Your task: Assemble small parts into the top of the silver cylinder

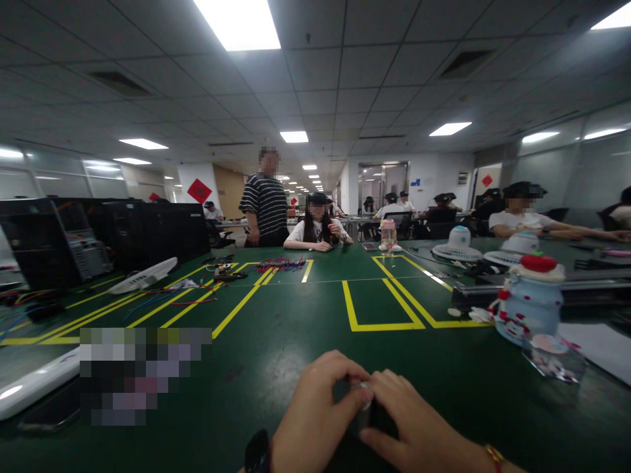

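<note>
Low in the middle of the head view, both my hands meet around a small greyish, shiny cylinder-like object [363, 415] just above the green table. Its kind is not clear, since my fingers cover most of it. My left hand [315, 410], with a dark watch [257, 452] at the wrist, curls over the top and near side, the thumb pressed against it. My right hand [419, 420], wearing a thin bracelet [493, 458], closes on it from the right, with fingertips touching my left fingers and the thumb low on the object.
Yellow tape lines mark the green table [280, 328]. A blue bottle with a red cap [530, 302] and a small clear container [555, 358] stand right. Left lie a white device [42, 381], wires [280, 264] and computer cases [158, 230]. A person [315, 230] sits opposite.
</note>
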`<state>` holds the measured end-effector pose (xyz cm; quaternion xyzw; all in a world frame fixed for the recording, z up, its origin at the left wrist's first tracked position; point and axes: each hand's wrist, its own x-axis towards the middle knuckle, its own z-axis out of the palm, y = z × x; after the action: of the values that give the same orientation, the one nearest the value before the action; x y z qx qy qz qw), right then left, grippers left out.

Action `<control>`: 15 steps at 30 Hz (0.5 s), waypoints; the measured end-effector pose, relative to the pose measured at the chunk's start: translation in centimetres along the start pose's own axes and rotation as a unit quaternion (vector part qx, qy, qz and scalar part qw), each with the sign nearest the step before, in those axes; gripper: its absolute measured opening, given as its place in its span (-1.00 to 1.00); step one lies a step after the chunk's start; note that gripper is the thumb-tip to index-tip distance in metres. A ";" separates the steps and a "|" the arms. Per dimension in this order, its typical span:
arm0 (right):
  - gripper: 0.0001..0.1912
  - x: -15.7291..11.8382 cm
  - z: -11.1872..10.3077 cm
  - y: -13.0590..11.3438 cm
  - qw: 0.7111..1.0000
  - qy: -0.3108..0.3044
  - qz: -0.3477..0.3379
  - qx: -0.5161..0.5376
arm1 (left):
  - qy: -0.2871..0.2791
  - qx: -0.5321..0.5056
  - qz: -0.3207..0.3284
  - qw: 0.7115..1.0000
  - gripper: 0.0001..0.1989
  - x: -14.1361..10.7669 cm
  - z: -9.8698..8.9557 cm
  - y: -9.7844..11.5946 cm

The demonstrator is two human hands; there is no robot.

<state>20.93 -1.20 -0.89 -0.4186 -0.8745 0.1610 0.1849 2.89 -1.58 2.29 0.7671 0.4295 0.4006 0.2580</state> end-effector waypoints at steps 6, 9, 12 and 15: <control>-0.74 0.0 0.2 -0.1 1.000 0.006 0.002 0.011 | 0.009 0.032 -0.019 0.999 -0.96 0.1 0.2 -0.2; -0.77 0.0 0.4 0.1 1.000 0.010 -0.004 0.011 | 0.004 0.015 -0.024 1.000 -0.95 0.2 0.3 -0.5; -0.75 0.0 0.6 0.3 1.000 0.013 -0.009 0.006 | -0.010 -0.016 -0.026 0.999 -0.93 0.2 0.3 -0.6; -0.72 0.0 0.6 0.4 1.000 0.016 -0.015 0.012 | -0.020 -0.046 -0.030 0.998 -0.85 0.0 0.2 -0.6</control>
<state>20.95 -1.02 -1.62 -0.4058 -0.8756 0.1622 0.2059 2.81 -1.24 1.71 0.7492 0.4280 0.3969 0.3129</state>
